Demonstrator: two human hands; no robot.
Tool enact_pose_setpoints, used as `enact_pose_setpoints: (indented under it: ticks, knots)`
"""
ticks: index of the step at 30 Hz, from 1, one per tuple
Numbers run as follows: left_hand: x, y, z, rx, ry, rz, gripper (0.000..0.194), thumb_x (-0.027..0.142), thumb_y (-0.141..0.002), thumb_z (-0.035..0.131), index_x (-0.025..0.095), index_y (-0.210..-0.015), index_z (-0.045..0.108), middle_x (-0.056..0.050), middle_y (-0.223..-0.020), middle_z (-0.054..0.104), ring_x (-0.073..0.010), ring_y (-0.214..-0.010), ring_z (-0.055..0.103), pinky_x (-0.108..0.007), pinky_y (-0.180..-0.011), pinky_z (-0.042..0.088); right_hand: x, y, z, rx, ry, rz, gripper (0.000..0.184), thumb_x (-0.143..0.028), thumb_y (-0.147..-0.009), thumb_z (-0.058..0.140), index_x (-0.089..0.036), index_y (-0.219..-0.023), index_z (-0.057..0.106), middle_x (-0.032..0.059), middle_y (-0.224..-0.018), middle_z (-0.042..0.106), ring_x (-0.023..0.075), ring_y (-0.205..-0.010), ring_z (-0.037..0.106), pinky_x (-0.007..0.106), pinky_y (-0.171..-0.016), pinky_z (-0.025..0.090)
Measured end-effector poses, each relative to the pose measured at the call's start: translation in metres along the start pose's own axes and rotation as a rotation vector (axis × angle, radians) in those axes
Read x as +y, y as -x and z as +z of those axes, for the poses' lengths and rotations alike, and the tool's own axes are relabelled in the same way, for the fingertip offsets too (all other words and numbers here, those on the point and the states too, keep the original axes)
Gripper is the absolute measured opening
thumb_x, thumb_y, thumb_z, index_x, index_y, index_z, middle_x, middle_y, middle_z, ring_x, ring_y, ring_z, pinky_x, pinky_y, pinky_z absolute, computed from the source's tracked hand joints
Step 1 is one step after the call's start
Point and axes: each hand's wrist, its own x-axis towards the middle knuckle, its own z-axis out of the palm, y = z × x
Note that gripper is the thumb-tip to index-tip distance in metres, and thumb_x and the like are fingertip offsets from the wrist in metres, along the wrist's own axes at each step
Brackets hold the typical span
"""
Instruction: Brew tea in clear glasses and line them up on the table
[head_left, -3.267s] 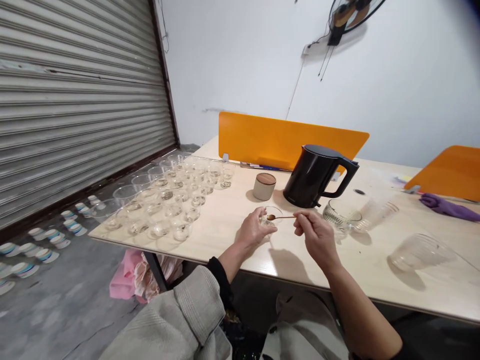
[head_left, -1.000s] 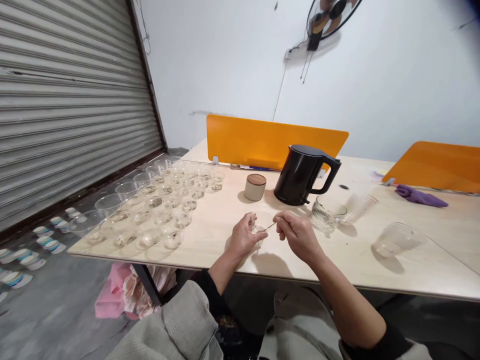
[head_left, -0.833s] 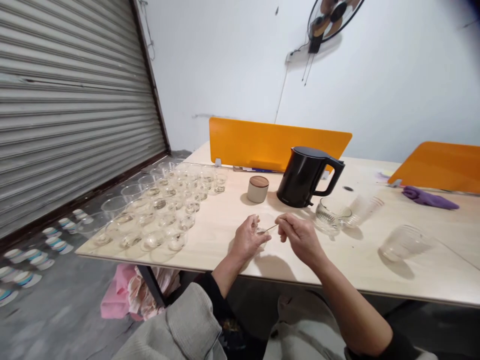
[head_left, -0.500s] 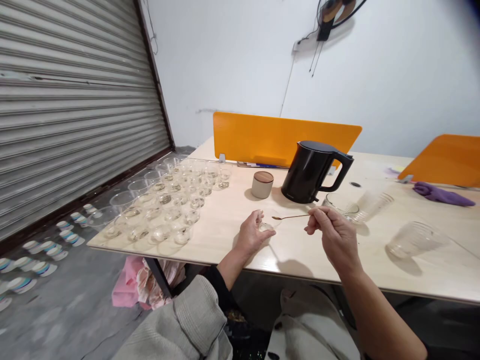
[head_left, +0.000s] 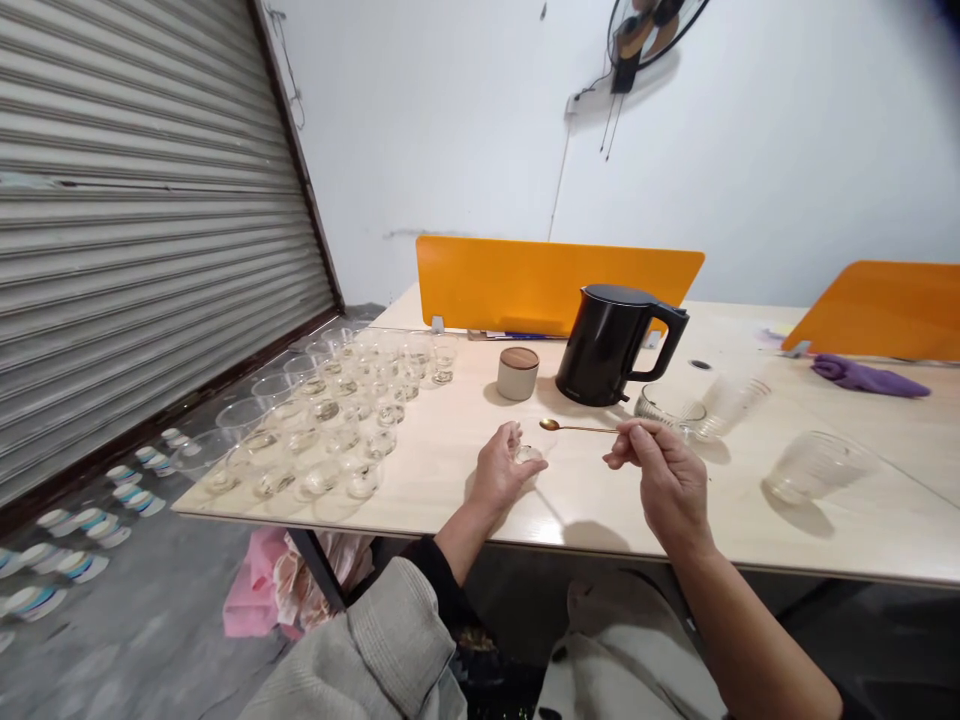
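Observation:
My left hand (head_left: 501,468) is curled around a small clear cup (head_left: 531,453) at the front of the table. In the fingers of my right hand (head_left: 664,470) is a thin gold-coloured spoon (head_left: 577,427), held level by its handle. Its bowl hovers just over the cup's rim. Behind the cup stands a lidded canister (head_left: 517,375) with a brown top. A black electric kettle (head_left: 607,345) is to its right. Rows of clear plastic cups (head_left: 375,440) with a little something in their bottoms cover the table's left end.
Right of the kettle are a ribbed glass bowl (head_left: 671,408), a tilted stack of clear cups (head_left: 731,405) and another stack lying over (head_left: 814,470). A purple cloth (head_left: 870,376) and orange dividers (head_left: 555,285) are farther back. Several white-lidded tubs (head_left: 94,525) stand on the floor at left.
The spoon has risen slightly and its bowl has turned, now showing its gold face. My left hand stays around the cup. The whole view has shifted a little.

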Motion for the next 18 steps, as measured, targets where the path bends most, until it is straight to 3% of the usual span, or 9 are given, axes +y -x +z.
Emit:
enact_pose_setpoints:
  ticks: [5,9,14,18]
  knots:
    - [0.0,0.0,0.001,0.002,-0.004,0.012,0.069,0.015,-0.064,0.091,0.024,-0.125,0.06,-0.011,-0.126,0.07,-0.0274,-0.123,0.065,-0.048,-0.108,0.049,0.0,-0.006,-0.015,0.111,-0.07,0.005,0.022,-0.041,-0.095,0.067,-0.019,-0.096,0.072,-0.0008,-0.075,0.065,0.014,-0.062,0.065,0.032,-0.065,0.061]
    - [0.0,0.002,0.0,0.011,0.018,0.0,0.08,0.014,-0.062,0.092,0.024,-0.134,0.058,-0.013,-0.131,0.068,-0.0301,-0.127,0.063,-0.052,-0.112,0.046,-0.003,-0.023,-0.043,0.286,-0.113,-0.034,0.019,-0.038,-0.092,0.071,-0.019,-0.094,0.071,-0.0018,-0.073,0.066,0.0118,-0.059,0.065,0.028,-0.065,0.06]
    - [-0.003,0.007,-0.007,0.047,0.082,-0.051,0.091,0.02,-0.064,0.091,0.021,-0.146,0.049,-0.017,-0.143,0.06,-0.0308,-0.133,0.059,-0.051,-0.116,0.043,0.015,-0.052,-0.094,0.484,0.071,-0.113,0.025,-0.042,-0.093,0.066,-0.018,-0.094,0.07,-0.0026,-0.071,0.066,0.0124,-0.058,0.066,0.027,-0.063,0.059]
    - [-0.012,0.01,-0.023,0.089,0.064,-0.022,0.082,0.027,-0.075,0.085,0.018,-0.148,0.048,-0.019,-0.146,0.058,-0.0302,-0.14,0.053,-0.049,-0.119,0.039,0.043,-0.071,-0.121,0.481,0.29,-0.043,0.028,-0.045,-0.092,0.063,-0.018,-0.094,0.07,-0.0021,-0.07,0.066,0.0143,-0.057,0.067,0.029,-0.061,0.056]
